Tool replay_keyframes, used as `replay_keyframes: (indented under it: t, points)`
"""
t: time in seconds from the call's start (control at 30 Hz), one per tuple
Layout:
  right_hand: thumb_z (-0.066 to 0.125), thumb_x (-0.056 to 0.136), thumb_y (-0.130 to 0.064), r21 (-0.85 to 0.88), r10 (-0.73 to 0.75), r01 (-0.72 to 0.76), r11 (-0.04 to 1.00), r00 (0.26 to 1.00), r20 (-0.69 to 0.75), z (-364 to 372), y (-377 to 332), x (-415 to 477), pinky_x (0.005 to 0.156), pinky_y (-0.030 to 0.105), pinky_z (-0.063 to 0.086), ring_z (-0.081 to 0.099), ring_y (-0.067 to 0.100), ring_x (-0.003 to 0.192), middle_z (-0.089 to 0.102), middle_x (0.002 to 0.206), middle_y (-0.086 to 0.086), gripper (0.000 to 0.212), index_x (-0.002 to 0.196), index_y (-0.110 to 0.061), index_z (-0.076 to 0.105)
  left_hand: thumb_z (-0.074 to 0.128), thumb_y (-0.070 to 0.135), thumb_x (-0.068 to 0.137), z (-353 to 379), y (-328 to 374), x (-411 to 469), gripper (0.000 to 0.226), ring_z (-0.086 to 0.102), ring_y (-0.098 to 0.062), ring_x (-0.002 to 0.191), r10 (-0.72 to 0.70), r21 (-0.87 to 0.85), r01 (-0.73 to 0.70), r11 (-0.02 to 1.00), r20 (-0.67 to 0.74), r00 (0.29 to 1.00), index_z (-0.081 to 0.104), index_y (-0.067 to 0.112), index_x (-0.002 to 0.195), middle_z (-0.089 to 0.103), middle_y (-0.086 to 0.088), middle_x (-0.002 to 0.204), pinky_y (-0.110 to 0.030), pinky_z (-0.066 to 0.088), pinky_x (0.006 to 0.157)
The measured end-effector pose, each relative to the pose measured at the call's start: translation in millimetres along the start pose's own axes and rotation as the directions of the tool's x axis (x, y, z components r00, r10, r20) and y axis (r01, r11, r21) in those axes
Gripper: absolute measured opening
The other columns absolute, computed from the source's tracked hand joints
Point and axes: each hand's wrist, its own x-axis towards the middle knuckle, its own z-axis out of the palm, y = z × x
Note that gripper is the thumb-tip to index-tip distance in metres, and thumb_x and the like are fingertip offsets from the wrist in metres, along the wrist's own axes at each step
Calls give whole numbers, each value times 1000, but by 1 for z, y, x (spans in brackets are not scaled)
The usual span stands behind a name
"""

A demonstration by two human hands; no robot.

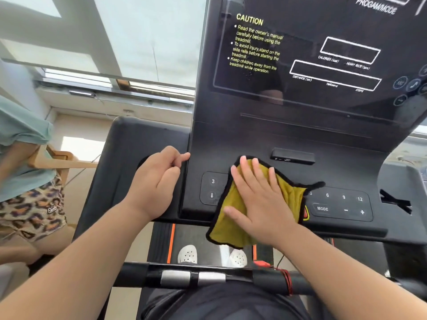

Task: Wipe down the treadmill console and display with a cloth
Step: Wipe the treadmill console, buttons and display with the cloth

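Bare forearms, white perforated clogs [187,254], dark shorts [221,303]

You stand in a home exercise corner: a treadmill console [288,139] fills the frame's centre, large windows [143,38] span the upper left, and a wooden chair [57,160] sits at left.

Head view — downward, close over console [288,139]
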Motion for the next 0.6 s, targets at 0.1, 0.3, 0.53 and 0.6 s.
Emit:
replay_keyframes:
  t: [0.1,0.3,0.53,0.6]
  points:
    - [2,90,-85,9,56,-56,998,998,-21,-10,-27,31,126,59,-9,-23,27,157,-20,172,4,98,165,-23,-4,33,17,92,0,-1,0,14,58,10,108,2,21,-2,1000,-12,1000,40,20,80,72,-15,103,-19,35,64]
    - [28,94,-81,-50,-366,366,929,931,1,7,-60,7,128,56,0,-6,27,160,1,173,1,94,165,-22,13,33,16,91,-3,2,1,14,52,3,113,-11,-41,11,999,-17,1000,42,16,81,73,-9,112,-34,43,70]
    - [11,97,-79,-3,-119,119,993,993,-7,8,-1,-17,126,60,7,-9,26,160,-1,174,-1,87,166,-26,11,31,21,94,1,-5,-4,17,43,11,121,-11,4,11,1000,11,1000,40,17,79,67,-30,99,-11,35,63]
    - [2,93,-82,20,14,-14,1000,1000,-11,0,-5,0,127,59,-1,-16,25,158,-10,173,-2,91,166,-27,3,30,23,94,1,-7,-4,18,55,5,123,-17,26,17,1000,15,1000,40,20,80,68,-27,99,-11,36,66]
